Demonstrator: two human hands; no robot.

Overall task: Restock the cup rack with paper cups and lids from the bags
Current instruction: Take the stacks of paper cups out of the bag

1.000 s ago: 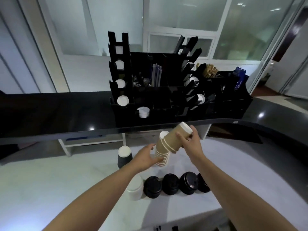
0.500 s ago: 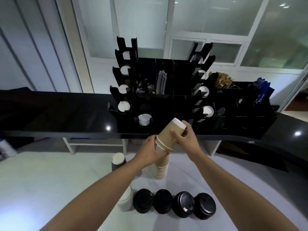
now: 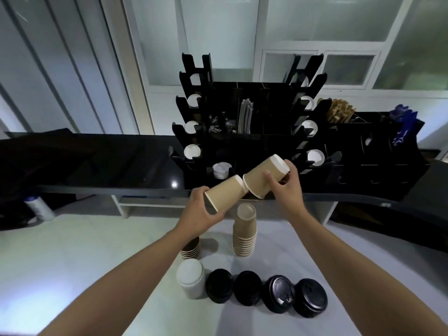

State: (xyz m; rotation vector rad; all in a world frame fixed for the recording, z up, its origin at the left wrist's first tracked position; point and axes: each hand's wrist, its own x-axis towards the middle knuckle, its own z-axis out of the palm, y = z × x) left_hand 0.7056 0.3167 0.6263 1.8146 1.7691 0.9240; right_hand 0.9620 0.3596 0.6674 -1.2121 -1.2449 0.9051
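the left hand (image 3: pixel 198 209) curls its grip round a smooth tan paper cup (image 3: pixel 224 196), tilted. the right hand (image 3: pixel 284 187) grips a second tan cup (image 3: pixel 265 177) with a white base, the two touching, held above the upside-down tan stack (image 3: pixel 244 232) on the pale table (image 3: pixel 72 263), before the black slotted cup rack (image 3: pixel 254 151). glossy black domed lids (image 3: pixel 266 293) stand in a row.

hands (image 3: pixel 244 198) gripping kraft cups (image 3: pixel 244 185), black rack (image 3: pixel 249 141)

Single head-worn wide-angle view, facing forward and down from close above the white table (image 3: pixel 72 251), black counter (image 3: pixel 109 166) and cup rack (image 3: pixel 254 146) just beyond.
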